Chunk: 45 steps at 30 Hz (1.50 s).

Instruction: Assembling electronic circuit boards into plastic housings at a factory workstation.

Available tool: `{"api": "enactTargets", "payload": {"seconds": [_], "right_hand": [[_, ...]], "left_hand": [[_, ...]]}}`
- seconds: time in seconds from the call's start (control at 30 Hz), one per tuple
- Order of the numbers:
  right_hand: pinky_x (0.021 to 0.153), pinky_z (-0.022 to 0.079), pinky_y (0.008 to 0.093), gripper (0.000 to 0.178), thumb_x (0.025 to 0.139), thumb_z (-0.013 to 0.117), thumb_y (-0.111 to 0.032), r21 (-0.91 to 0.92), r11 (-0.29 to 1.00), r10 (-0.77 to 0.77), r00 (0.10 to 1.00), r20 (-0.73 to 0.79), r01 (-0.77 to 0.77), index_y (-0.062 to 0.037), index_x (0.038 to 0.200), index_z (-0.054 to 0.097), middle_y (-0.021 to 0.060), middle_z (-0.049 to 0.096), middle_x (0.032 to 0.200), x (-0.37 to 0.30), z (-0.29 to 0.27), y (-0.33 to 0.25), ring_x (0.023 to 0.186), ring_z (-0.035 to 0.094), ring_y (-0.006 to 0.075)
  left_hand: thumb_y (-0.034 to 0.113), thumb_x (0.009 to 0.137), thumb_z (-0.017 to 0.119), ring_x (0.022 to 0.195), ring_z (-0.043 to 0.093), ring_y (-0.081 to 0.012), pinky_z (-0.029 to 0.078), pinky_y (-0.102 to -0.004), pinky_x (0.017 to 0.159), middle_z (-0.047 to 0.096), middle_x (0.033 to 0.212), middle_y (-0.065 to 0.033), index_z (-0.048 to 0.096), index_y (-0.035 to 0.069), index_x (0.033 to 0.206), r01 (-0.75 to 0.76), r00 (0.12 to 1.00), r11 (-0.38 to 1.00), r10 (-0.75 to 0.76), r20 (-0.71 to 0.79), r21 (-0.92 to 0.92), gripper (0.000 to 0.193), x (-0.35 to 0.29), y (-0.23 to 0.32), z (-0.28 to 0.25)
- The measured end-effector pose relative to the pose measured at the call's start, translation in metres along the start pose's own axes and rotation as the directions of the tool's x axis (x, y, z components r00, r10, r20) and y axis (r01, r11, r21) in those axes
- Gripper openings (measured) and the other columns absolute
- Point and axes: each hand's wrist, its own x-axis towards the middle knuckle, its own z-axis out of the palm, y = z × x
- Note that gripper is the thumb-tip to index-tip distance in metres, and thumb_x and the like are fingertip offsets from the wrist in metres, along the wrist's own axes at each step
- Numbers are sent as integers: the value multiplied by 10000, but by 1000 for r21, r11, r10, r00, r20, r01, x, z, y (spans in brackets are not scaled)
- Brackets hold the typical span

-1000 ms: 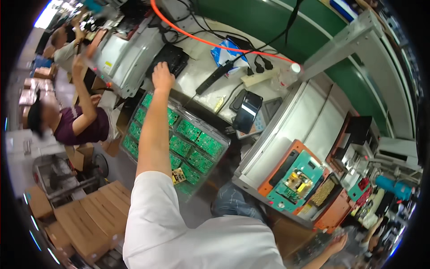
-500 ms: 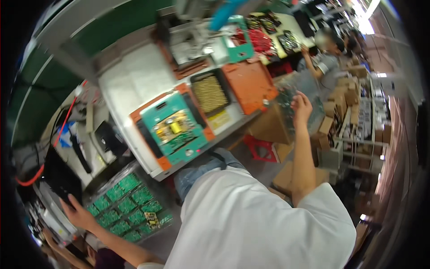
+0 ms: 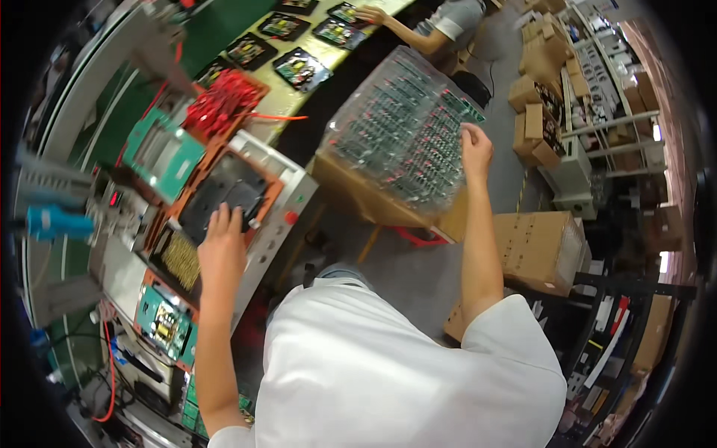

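My left hand (image 3: 222, 243) is over the near edge of a black plastic case (image 3: 228, 190), gripping it with the fingers on top; the thumb is hidden. The case lies on an orange fixture (image 3: 270, 200) on the bench. Off to the right, my right hand (image 3: 476, 153) is closed in a pinch at the edge of a green circuit board (image 3: 461, 104). That board is at the far right corner of a plastic-wrapped stack of circuit boards (image 3: 396, 123) on a cardboard box (image 3: 366, 194).
Left of the case are a tray of brass-coloured pieces (image 3: 181, 260) and a teal frame holding a board (image 3: 166, 321). Red parts (image 3: 222, 101) fill a bin behind. A co-worker's hand (image 3: 371, 15) reaches over black cases with boards (image 3: 301, 69). Cardboard boxes (image 3: 538, 250) stand right.
My view has swung to the right. My left hand has come from the far left to the orange fixture, where the black case now lies. My right hand is now at the stack's edge.
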Motion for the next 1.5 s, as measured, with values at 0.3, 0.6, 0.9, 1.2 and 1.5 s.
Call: {"api": "enactTargets", "payload": {"seconds": [0.3,0.6,0.9,1.2,1.5], "right_hand": [[866,516,424,259,854,641,-151,-471,821,-99,893,438,322,-138,1104,708,159,699,1073,169,44,46,1028,660,352],[749,496,427,246,869,701,-257,-556,611,-140,768,625,564,-38,977,673,165,663,911,242,34,41,853,643,328],[650,586,275,329,940,647,-119,475,827,-264,540,799,-299,-43,1258,609,44,633,977,-11,106,-185,773,640,126],[621,491,264,262,927,669,-199,425,905,-425,-13,905,-24,-22,1120,676,27,629,765,-83,228,-257,654,572,100],[747,506,304,358,854,728,-221,641,667,-633,-165,756,380,-60,1166,662,109,625,1072,-84,234,-247,788,598,173]], "left_hand": [[69,848,564,857,608,-385,504,-490,709,551,918,-175,619,6,905,201,979,973,-198,41,-114,101,30,25,9],[64,875,585,1216,554,-339,504,-410,949,598,1306,-175,672,33,1139,391,918,902,-397,7,-184,279,37,46,23],[1,840,697,1154,594,-250,497,-330,915,558,1354,-110,615,73,1258,270,777,585,-601,-186,-764,432,35,150,5],[47,828,713,1006,647,-267,519,-366,872,693,1031,-118,704,24,1022,293,671,615,-678,-301,-732,196,29,35,30],[66,808,726,1121,587,-327,478,-411,954,649,1178,-113,688,22,1073,281,827,842,-456,-328,-461,271,7,27,58]]}}
